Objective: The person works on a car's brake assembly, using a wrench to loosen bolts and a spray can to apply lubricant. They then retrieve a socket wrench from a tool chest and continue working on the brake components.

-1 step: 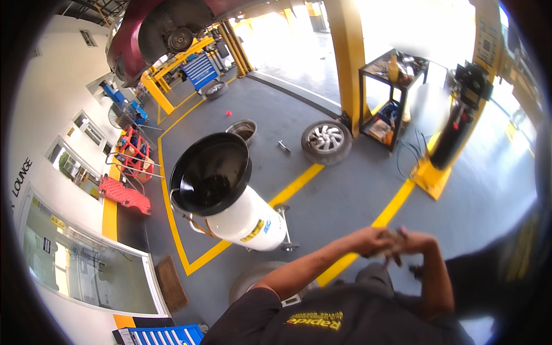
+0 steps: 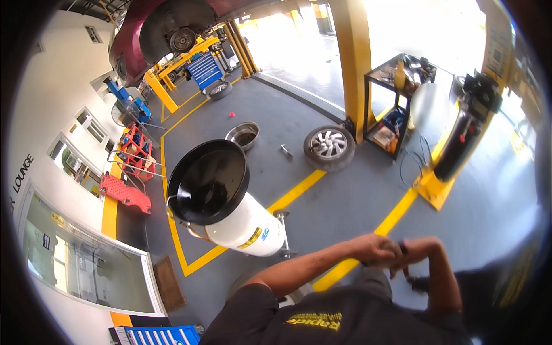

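Note:
My left hand (image 2: 376, 251) and my right hand (image 2: 415, 252) meet low in front of me, both closed, fingers around something small that I cannot make out. Ahead and left of them stands a white wheeled drum (image 2: 247, 227) topped by a wide black funnel pan (image 2: 221, 167), oily inside. Partly hidden under my left arm is a round grey object (image 2: 241, 284) on the floor.
A wheel (image 2: 328, 148), steel basin (image 2: 242, 126) and metal tool (image 2: 286, 150) lie on the floor. A tool cart (image 2: 388, 86) and yellow lift posts (image 2: 352, 52) stand right, beneath and beside a raised car (image 2: 138, 34). Red carts (image 2: 123, 192) line the left wall.
My hands have sunk slightly and the small thing between them shows less. The surroundings sit a little lower in the picture as my view shifts.

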`<move>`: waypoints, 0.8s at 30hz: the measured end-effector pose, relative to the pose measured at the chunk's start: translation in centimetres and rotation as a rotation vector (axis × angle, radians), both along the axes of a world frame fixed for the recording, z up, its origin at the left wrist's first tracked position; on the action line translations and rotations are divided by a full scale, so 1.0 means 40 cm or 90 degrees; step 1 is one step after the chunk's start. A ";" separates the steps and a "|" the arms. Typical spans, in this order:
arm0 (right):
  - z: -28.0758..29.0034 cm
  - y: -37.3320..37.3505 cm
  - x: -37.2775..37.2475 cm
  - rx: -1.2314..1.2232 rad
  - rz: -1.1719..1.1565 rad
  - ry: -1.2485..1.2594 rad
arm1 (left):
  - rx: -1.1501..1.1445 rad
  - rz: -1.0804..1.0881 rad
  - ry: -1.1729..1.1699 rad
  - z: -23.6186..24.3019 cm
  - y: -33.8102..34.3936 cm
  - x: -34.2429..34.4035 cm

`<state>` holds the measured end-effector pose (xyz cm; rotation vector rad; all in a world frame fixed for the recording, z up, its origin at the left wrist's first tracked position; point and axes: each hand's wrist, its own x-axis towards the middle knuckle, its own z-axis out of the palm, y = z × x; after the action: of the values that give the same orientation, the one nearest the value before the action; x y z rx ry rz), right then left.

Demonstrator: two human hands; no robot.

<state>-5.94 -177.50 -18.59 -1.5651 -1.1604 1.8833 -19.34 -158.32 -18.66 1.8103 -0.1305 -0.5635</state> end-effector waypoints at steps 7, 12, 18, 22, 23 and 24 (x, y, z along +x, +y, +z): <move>0.352 0.284 0.378 0.121 0.158 -0.369 | -0.438 -0.095 0.284 0.065 0.299 0.417; 0.450 0.533 0.624 0.320 0.328 -0.560 | -0.511 -0.007 0.265 0.119 0.498 0.588; 0.355 0.808 0.937 0.429 0.364 -0.421 | -0.518 0.038 0.227 0.024 0.778 0.794; 0.326 0.985 1.162 0.367 0.070 -0.271 | -0.409 0.257 -0.022 -0.095 1.015 0.894; 0.301 1.041 1.174 0.449 -0.024 -0.339 | -0.328 0.299 -0.132 -0.100 1.063 0.935; 0.253 1.097 1.172 0.512 -0.119 -0.417 | -0.665 0.269 -0.150 -0.075 1.082 1.016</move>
<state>40.93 -133.63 -8.46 -1.7111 -1.6688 0.6027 21.32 -115.02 -21.65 0.8258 -0.1564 0.0568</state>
